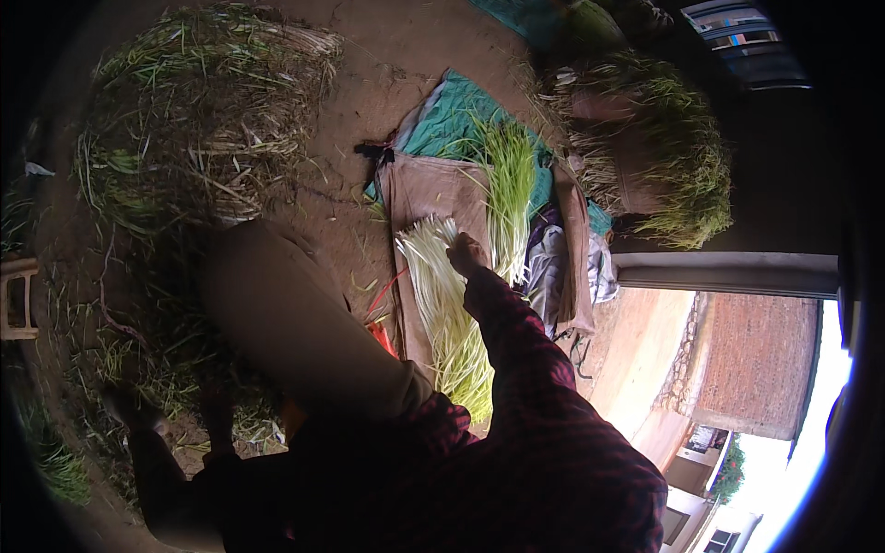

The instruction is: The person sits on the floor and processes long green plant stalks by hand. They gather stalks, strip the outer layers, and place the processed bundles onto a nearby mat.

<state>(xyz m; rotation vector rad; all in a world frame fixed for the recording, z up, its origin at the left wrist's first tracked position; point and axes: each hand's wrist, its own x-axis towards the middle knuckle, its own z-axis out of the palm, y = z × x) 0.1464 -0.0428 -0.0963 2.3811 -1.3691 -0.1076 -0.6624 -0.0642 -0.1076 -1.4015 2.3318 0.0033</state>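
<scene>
My right hand (469, 254), at the end of a dark red checked sleeve, has its fingers curled at the white ends of a bundle of long pale stalks (442, 304). Whether it grips any stalks cannot be told. The bundle lies on a brown woven sack (442, 183), its yellow-green leaves towards me. Beyond my right hand, a second bunch of stalks with bright green leaves (509, 176) lies across the sack and a green woven sheet (442, 114). My left hand is not in view. A red strap or cord (382, 337) lies beside the sack, near my knee.
A large heap of uncleaned stalks (221, 104) lies at upper left, another leafy pile (664, 152) at upper right. Crumpled whitish plastic (546, 273) touches the sack. A doorway sill (726, 269) is at right. Dark limbs, possibly another person's, show at lower left; a plastic stool (19, 332) stands far left.
</scene>
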